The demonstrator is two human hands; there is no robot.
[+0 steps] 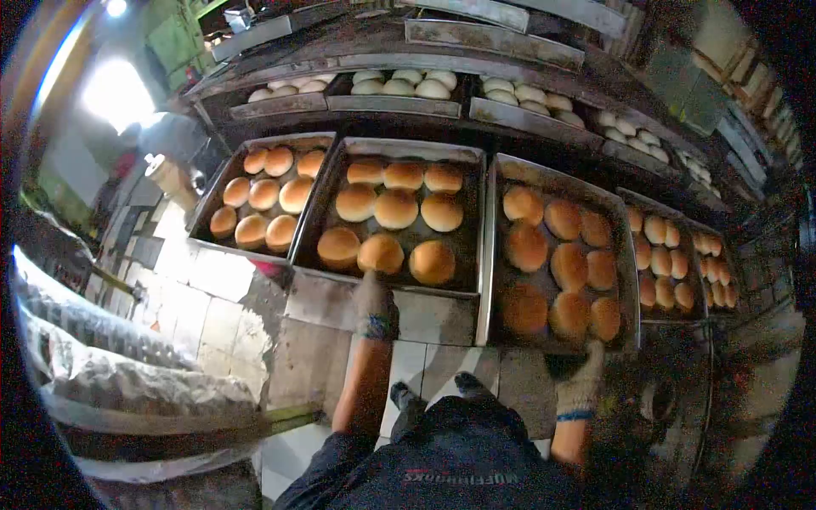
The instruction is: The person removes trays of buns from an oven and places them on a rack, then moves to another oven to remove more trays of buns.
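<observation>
Several metal trays of golden baked buns sit in a row on a tiled ledge. My left hand, in a knit glove, touches the front rim of the middle tray, just below a bun. My right hand, also gloved, grips the front edge of the tray to the right, which holds several buns. This tray sticks out further toward me than the others.
An upper shelf holds trays of pale unbaked buns. More baked trays lie at far left and far right. Crumpled plastic sheeting lies at lower left. White tiles front the ledge.
</observation>
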